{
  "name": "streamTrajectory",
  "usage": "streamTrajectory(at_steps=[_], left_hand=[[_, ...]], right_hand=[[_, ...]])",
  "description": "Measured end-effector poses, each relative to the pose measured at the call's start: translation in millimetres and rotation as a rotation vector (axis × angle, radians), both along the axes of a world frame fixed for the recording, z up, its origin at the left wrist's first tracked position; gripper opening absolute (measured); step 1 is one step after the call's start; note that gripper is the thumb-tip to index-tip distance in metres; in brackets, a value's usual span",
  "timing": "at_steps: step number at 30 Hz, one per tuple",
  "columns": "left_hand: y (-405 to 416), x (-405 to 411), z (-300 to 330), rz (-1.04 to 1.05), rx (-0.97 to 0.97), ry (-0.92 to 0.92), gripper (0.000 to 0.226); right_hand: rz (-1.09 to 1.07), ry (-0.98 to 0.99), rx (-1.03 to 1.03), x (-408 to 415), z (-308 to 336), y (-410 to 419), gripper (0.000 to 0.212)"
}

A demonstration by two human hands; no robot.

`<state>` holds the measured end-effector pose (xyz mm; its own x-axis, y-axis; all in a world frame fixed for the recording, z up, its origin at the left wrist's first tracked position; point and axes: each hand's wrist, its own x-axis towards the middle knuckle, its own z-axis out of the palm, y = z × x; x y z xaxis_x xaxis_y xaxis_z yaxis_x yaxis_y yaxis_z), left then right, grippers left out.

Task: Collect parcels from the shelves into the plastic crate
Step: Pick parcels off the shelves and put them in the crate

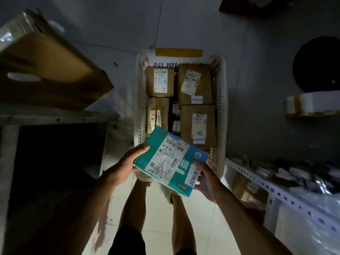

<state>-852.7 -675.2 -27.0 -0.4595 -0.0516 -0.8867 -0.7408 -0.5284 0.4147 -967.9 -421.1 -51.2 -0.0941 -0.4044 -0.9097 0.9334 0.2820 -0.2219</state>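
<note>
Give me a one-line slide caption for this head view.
Both hands, left hand and right hand, hold a teal labelled parcel above a white perforated plastic crate holding brown cardboard boxes.

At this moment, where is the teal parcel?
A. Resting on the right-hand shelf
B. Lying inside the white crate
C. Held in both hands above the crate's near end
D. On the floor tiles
C: the left hand and right hand grip the teal parcel by its opposite edges, above the near end of the white crate of brown boxes.
</note>
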Motion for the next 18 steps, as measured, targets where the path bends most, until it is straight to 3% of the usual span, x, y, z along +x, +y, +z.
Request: streamTrajectory(at_steps=[5,10,18], left_hand=[[-53,-44,-46,0.002,-0.036,0.044,0.066],[-94,-81,-80,0.068,-0.020,0.100,0.078],[-129,-137,-108,0.146,-0.060,0.100,0.048]], right_hand=[[0.032,0.154,0.073,-46,-34,-59,0.103],[0.125,0.268,0.117,-90,-58,-112,0.086],[0.200,0.470,0.079,-162,-90,-184,0.060]])
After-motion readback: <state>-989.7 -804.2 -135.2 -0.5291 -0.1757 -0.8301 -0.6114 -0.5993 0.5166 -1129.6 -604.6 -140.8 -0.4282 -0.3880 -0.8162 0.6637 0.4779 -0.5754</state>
